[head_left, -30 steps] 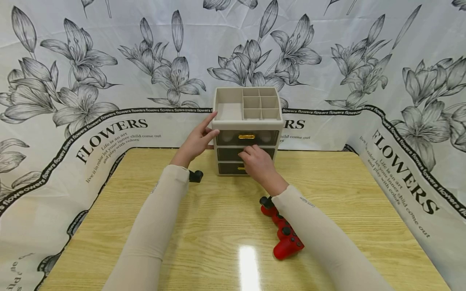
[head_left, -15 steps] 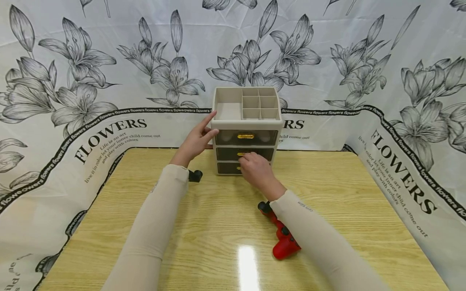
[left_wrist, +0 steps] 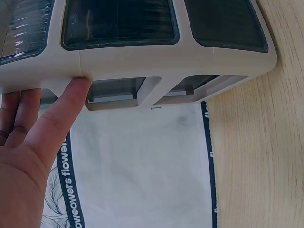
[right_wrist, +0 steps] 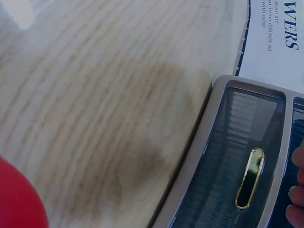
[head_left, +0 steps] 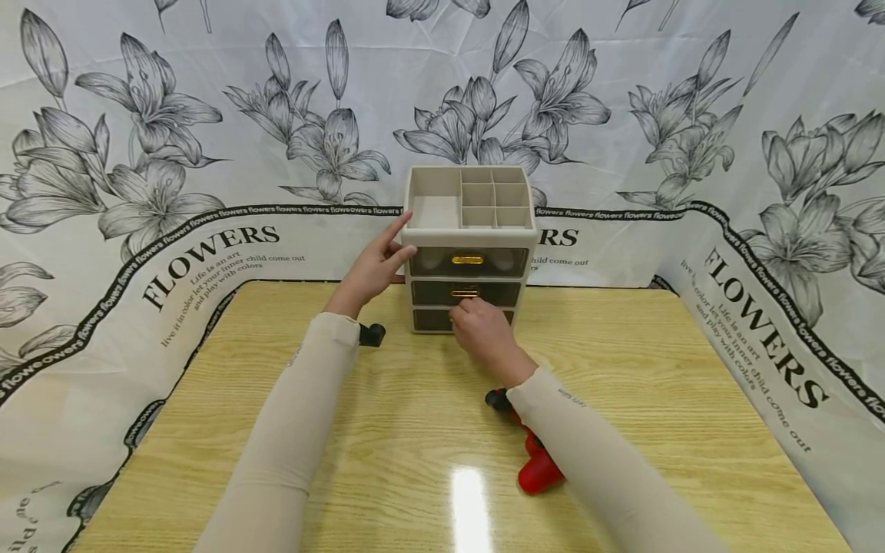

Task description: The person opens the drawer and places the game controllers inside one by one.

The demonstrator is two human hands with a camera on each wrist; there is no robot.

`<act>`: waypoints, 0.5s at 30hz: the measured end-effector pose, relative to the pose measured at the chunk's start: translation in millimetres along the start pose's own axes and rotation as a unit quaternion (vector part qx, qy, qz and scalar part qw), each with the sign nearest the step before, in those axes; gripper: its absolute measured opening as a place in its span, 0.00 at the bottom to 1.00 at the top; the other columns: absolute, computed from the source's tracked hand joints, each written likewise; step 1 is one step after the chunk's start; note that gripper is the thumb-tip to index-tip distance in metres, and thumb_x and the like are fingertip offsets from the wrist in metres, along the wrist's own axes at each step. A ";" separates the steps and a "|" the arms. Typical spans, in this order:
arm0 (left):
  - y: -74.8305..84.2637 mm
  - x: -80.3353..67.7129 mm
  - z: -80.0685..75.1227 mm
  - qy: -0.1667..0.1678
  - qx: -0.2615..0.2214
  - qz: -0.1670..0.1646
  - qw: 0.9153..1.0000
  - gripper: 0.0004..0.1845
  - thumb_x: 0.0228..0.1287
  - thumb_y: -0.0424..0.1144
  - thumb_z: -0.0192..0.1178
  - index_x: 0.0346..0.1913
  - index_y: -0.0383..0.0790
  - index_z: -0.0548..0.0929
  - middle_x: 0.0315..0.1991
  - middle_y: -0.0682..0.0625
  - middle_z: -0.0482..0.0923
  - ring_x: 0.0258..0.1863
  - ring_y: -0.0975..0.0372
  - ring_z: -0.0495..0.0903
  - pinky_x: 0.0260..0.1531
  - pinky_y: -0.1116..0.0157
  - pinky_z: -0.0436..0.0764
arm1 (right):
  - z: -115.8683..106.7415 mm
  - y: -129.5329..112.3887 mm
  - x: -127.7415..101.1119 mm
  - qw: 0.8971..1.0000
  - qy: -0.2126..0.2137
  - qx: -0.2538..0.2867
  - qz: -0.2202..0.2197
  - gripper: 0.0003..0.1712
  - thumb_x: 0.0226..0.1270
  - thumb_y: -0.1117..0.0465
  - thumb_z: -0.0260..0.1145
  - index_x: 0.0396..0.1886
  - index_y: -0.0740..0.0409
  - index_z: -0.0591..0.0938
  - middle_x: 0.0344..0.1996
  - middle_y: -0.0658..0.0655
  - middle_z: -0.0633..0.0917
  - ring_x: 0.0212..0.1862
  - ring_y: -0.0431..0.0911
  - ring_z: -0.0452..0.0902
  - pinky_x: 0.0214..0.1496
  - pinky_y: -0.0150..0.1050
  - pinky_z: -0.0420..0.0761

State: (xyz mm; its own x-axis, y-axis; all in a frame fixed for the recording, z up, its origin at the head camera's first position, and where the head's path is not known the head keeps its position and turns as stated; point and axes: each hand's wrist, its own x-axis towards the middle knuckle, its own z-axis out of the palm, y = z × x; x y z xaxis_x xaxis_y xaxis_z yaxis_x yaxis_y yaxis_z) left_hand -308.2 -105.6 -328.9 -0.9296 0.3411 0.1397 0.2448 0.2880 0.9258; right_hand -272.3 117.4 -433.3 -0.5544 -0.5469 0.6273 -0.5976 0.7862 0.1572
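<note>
At the far edge of the wooden table [head_left: 387,430], against the flower-printed backdrop [head_left: 207,153], stands a beige drawer organizer [head_left: 470,230] with three dark translucent drawers and an open compartment tray on top.

Left hand [head_left: 372,270]: fingers straight, laid flat against the organizer's left side wall near the top; the thumb [left_wrist: 66,102] presses the beige frame edge (left wrist view confirms contact). Nothing is gripped.

Right hand [head_left: 484,330]: at the front of the organizer, in front of the bottom drawer [head_left: 434,320], fingertips up at the gold handle [head_left: 465,293] of the middle drawer. Fingers curled; whether they actually pinch the handle cannot be told, since the hand's back hides the contact. The right wrist view shows the bottom drawer's own gold handle [right_wrist: 249,178] with fingertips only at the frame edge.

All drawers appear flush with the frame.

Also on the table: a red game controller [head_left: 532,461], partly under the right forearm, and a small black object [head_left: 372,334] beside the left sleeve.
</note>
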 end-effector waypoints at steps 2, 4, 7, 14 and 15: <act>-0.2 0.2 -0.4 -0.001 0.000 -0.002 1.000 0.34 0.74 0.43 0.52 0.76 0.68 0.51 0.55 0.36 0.73 0.55 0.48 0.76 0.50 0.50 0.83 | 2.4 -0.5 -0.7 1.000 0.007 0.000 0.000 0.05 0.60 0.68 0.67 0.32 0.58 0.88 0.28 0.54 0.85 0.31 0.47 0.82 0.34 0.37 0.85; 0.6 -0.1 -0.3 -0.001 0.002 -0.003 1.000 0.35 0.74 0.44 0.52 0.76 0.67 0.50 0.55 0.36 0.73 0.55 0.48 0.76 0.49 0.50 0.84 | 3.6 -1.3 -1.5 1.000 0.010 0.000 0.000 0.05 0.59 0.69 0.67 0.32 0.58 0.88 0.27 0.54 0.85 0.30 0.47 0.81 0.32 0.37 0.85; 1.0 -0.2 -0.2 -0.002 0.003 -0.004 1.000 0.35 0.74 0.43 0.52 0.77 0.67 0.50 0.55 0.36 0.73 0.55 0.48 0.76 0.49 0.50 0.84 | 5.8 -2.3 -2.7 1.000 0.005 -0.001 0.007 0.05 0.59 0.69 0.67 0.32 0.59 0.88 0.27 0.55 0.85 0.29 0.48 0.80 0.30 0.37 0.84; 1.1 -1.0 0.1 -0.001 0.006 -0.008 1.000 0.34 0.74 0.44 0.52 0.76 0.69 0.50 0.55 0.38 0.73 0.55 0.49 0.76 0.50 0.50 0.83 | 9.3 -3.4 -4.4 0.999 -0.019 0.006 0.033 0.04 0.60 0.67 0.67 0.33 0.59 0.87 0.27 0.55 0.84 0.30 0.49 0.79 0.30 0.39 0.83; 1.1 -0.9 0.2 -0.001 0.006 -0.008 1.000 0.34 0.74 0.44 0.52 0.76 0.69 0.50 0.55 0.38 0.73 0.55 0.49 0.76 0.51 0.49 0.83 | 10.0 -3.4 -4.4 0.999 -0.022 0.007 0.036 0.04 0.60 0.67 0.67 0.33 0.59 0.87 0.27 0.55 0.83 0.30 0.49 0.79 0.30 0.40 0.83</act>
State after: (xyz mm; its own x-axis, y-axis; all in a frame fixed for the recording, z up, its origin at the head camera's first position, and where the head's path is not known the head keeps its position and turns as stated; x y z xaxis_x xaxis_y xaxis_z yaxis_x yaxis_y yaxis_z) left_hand -307.0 -105.4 -328.0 -0.9324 0.3392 0.1248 0.2342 0.3041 0.9234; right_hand -273.6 114.3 -444.2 -0.6205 -0.5015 0.6029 -0.5638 0.8197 0.1015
